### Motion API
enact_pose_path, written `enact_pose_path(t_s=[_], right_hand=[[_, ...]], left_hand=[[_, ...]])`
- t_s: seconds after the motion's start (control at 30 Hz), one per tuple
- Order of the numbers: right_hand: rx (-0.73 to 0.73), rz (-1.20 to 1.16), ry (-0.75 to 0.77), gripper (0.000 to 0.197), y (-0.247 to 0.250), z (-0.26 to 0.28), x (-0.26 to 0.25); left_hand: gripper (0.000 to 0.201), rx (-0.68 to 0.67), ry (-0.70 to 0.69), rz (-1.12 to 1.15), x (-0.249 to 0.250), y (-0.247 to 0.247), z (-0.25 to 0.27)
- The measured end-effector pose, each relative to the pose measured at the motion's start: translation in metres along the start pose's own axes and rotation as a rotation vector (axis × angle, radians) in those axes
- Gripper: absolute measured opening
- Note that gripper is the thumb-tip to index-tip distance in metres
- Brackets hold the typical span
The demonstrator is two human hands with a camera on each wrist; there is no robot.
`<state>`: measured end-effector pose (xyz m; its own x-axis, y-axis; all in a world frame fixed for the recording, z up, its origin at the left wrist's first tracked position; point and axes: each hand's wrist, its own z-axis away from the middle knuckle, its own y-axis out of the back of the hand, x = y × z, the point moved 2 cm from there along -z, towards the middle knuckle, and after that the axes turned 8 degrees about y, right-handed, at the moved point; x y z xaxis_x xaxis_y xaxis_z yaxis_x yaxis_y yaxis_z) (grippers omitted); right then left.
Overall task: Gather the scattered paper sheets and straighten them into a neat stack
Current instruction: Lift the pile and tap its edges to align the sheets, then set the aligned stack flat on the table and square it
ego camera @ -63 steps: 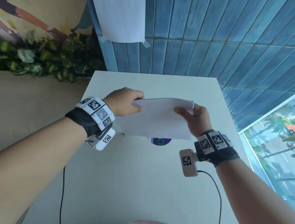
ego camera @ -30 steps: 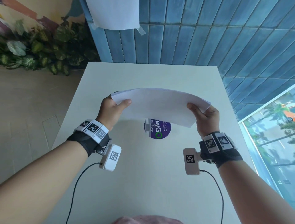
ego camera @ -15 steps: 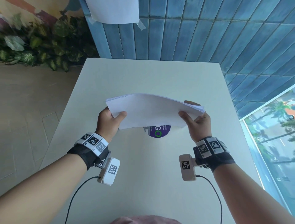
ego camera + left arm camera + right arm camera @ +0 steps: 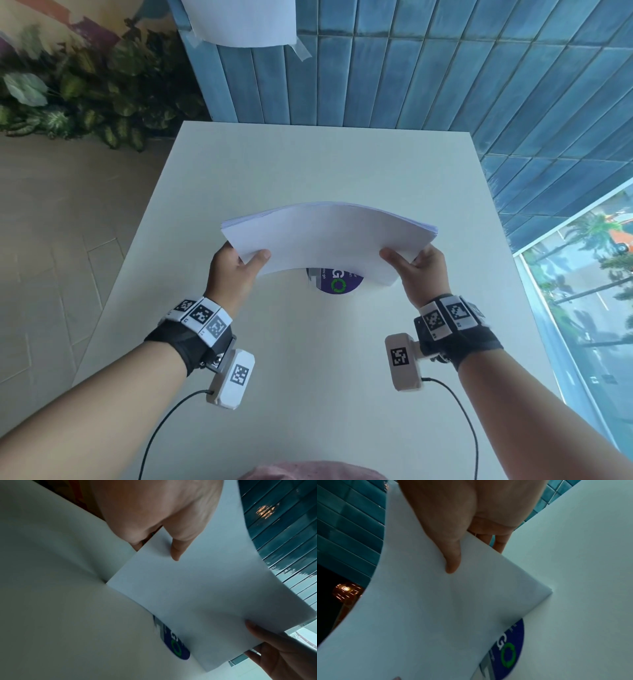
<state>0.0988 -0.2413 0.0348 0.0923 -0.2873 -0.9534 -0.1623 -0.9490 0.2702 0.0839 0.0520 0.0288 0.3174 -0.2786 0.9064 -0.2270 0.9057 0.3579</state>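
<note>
White paper stack (image 4: 329, 240): held above the table (image 4: 308, 164), long axis running left to right, middle bowed upward. Left hand (image 4: 233, 270) pinches the near-left corner, right hand (image 4: 419, 274) the near-right corner, thumbs on top. Round blue sticker (image 4: 337, 282) lies beneath. Open table room shows on all sides for setting down.

white paper stack (image 4: 329, 236), purple-and-green sticker (image 4: 339, 282), blue tiled wall (image 4: 445, 68)

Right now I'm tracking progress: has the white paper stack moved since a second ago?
Yes. The white paper stack shifted toward the person; its near edge now covers more of the round purple table sticker.
</note>
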Motion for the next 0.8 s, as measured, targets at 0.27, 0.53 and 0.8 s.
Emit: enact_pose_path(t_s=[0.27,0.53,0.8], right_hand=[[-0.030,0.081,-0.046,0.013,-0.002,-0.001,0.009],[-0.043,0.143,-0.058,0.009,0.004,-0.009,-0.011],[-0.239,0.582,0.231,0.014,0.039,-0.051,-0.115]], left_hand=[[0.049,0.025,0.040,-0.077,-0.017,-0.003,-0.009],[0.034,-0.011,0.034,-0.093,-0.004,0.001,-0.009],[0.034,0.070,-0.013,-0.031,0.031,0.012,-0.012]])
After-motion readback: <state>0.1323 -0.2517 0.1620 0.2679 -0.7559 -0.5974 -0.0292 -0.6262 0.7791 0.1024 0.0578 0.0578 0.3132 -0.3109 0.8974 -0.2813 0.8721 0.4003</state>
